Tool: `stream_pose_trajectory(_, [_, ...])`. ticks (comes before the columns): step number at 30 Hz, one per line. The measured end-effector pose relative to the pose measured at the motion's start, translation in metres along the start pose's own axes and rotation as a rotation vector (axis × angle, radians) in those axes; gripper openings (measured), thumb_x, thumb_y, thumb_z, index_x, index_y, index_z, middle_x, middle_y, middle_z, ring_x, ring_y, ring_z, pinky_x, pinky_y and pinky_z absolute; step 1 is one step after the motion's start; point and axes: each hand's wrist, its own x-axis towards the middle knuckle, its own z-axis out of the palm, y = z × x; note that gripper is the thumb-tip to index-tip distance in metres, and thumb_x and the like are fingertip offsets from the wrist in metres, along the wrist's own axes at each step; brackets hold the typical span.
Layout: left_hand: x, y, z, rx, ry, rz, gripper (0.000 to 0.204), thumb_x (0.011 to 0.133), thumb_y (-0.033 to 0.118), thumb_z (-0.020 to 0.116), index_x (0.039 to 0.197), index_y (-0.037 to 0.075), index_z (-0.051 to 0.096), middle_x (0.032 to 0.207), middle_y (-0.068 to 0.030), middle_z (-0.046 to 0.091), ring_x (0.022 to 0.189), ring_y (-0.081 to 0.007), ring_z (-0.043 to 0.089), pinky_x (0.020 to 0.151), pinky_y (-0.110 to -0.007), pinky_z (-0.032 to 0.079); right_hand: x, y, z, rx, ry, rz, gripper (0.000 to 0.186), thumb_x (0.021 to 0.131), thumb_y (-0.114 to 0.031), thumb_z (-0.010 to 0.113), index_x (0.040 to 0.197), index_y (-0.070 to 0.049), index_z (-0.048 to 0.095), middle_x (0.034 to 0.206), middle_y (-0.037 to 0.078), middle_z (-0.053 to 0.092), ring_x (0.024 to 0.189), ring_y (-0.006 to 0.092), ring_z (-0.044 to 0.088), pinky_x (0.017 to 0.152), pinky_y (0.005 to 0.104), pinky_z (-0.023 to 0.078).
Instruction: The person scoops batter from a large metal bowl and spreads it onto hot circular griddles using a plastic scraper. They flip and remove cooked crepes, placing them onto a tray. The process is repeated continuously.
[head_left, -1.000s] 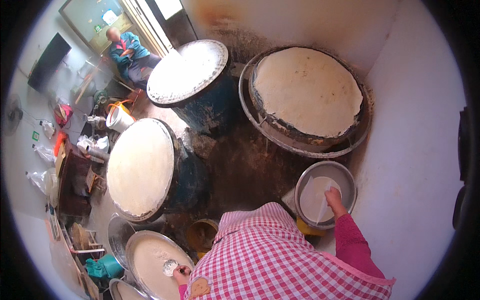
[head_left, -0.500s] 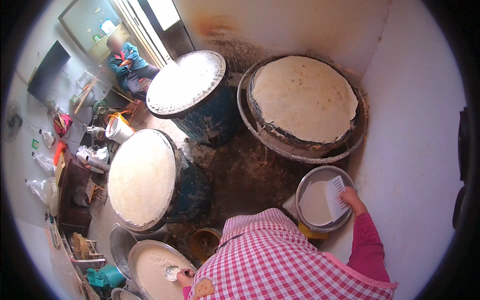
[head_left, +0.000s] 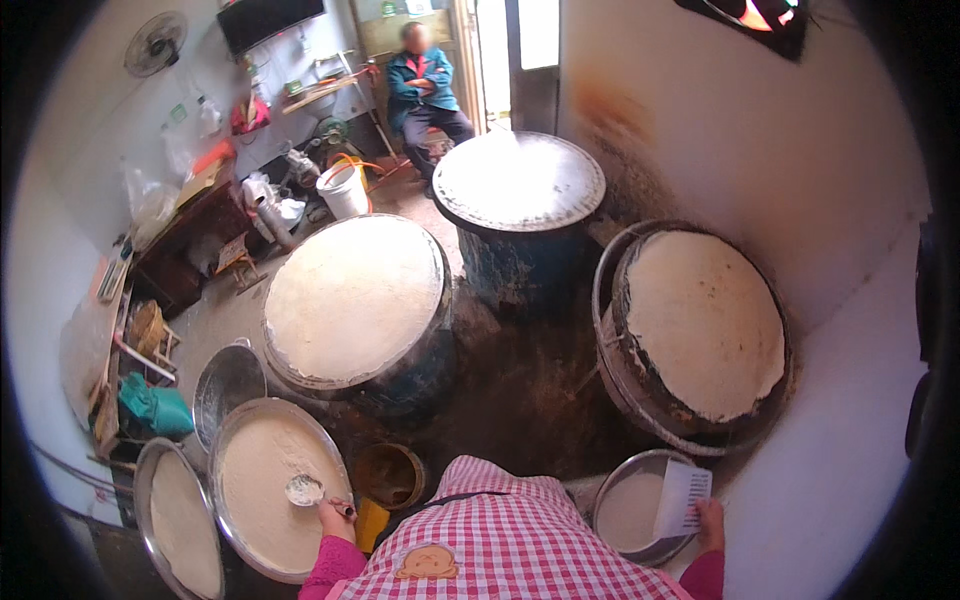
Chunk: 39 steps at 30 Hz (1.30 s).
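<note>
My left hand [head_left: 337, 518] is closed round the handle of a ladle [head_left: 304, 490], whose bowl, coated in pale stuff, rests at or just over the cream-coloured contents of a wide metal basin [head_left: 222, 505]. Whether those contents are powder or thick batter I cannot tell. On the other side, my right hand [head_left: 710, 525] grips a flat white scraper [head_left: 682, 497] with a row of slots along one side. The scraper stands tilted over the right part of a smaller metal basin [head_left: 606, 490], which holds a similar pale material.
Two blue drums with pale round tops, a left one [head_left: 400, 370] and a far one [head_left: 520, 265], stand ahead. A pale round slab [head_left: 705, 320] sits in a large pan at right. More basins [head_left: 150, 490] and a brown pot [head_left: 390, 478] are at left. A person [head_left: 420, 85] sits by the doorway.
The view has turned left and lifted, so the room appears shifted right. Both hands keep hold of the ladle and the scraper, each still at its basin.
</note>
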Motion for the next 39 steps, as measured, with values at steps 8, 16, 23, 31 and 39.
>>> stream_pose_trajectory(8, [-0.017,-0.005,0.014,-0.062,0.143,0.048,0.024,0.083,0.033,0.036,0.065,0.017,0.039,0.058,0.0017,0.039,0.050,-0.0141,0.044,0.041,-0.029,0.030,0.014,-0.009,0.009,0.075,-0.070,0.075,0.019,0.079,-0.028,0.058,0.084,-0.009,0.056,0.065,0.001,0.054,0.051,0.0126,0.052,0.045,0.0284,0.046])
stream_pose_trajectory(16, [-0.019,0.001,0.025,-0.100,0.176,0.016,0.029,0.085,0.037,0.034,0.066,0.016,0.041,0.057,-0.0015,0.043,0.049,-0.0163,0.046,0.039,-0.031,0.030,0.015,0.004,0.016,0.043,0.022,0.083,0.025,0.078,-0.032,0.059,0.087,-0.009,0.055,0.069,0.003,0.055,0.058,0.0165,0.054,0.050,0.0324,0.047])
stream_pose_trajectory(23, [0.006,0.001,0.022,-0.232,0.200,-0.011,0.031,0.087,0.036,0.034,0.064,0.016,0.039,0.053,0.0001,0.041,0.047,-0.0168,0.044,0.042,-0.032,0.035,-0.015,-0.023,0.034,0.084,-0.012,0.088,0.023,0.081,-0.026,0.053,0.091,-0.006,0.052,0.074,0.004,0.055,0.063,0.0169,0.055,0.060,0.0360,0.048])
stream_pose_trajectory(31, [0.001,0.009,0.022,-0.168,0.167,0.012,0.034,0.088,0.041,0.030,0.062,0.020,0.039,0.052,0.0011,0.041,0.045,-0.0166,0.044,0.041,-0.031,0.029,-0.046,-0.036,0.034,0.081,-0.181,0.057,0.056,0.075,-0.025,0.065,0.121,-0.008,0.040,0.121,0.010,0.033,0.112,0.0268,0.034,0.090,0.0487,0.036])
stream_pose_trajectory(39, [0.013,0.006,0.006,-0.249,0.184,0.005,0.038,0.090,0.038,0.030,0.063,0.013,0.039,0.052,-0.0022,0.039,0.044,-0.0197,0.043,0.043,-0.035,0.037,-0.057,-0.099,0.057,-0.565,-0.109,-0.484,0.055,0.068,-0.017,0.071,0.113,0.001,0.045,0.104,0.016,0.049,0.099,0.0265,0.048,0.080,0.0341,0.045])
